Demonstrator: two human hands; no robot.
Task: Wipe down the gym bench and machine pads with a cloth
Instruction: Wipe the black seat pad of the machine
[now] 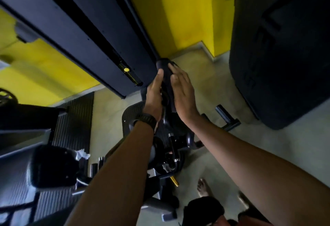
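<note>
Black cylindrical roller pad (163,65) sits mid-frame, between both hands. Its long axis runs from the machine's pivot near the person up and away to the rounded end by the base of the dark blue weight-stack housing (80,29).

Left to right:
- Black padded seat (53,165), lower left, well apart from the hands and not yet reached, by the look of it.
- Left hand (154,95), black wristwatch (146,120) on the wrist, lies on the pad's left flank. One digit runs straight along the axis. The rest are hidden behind the pad, so it's not clear whether they wrap it. It probably braces.
- Dark cloth (171,107) lies over the pad's right flank. It's the same tone as the pad, so only the lower hem and a ragged top edge read clearly.
- Right hand (182,91) is flat on the cloth, fingers straight and together, pointing up the axis, pressing rather than pinching.
- Black heavy bag (276,47), far right, untouched.

Both hands are level. The right one carries the cloth, so the stroke likely runs lengthwise along the pad. The pad surface looks matte, and no grime is discernible in this light.
</note>
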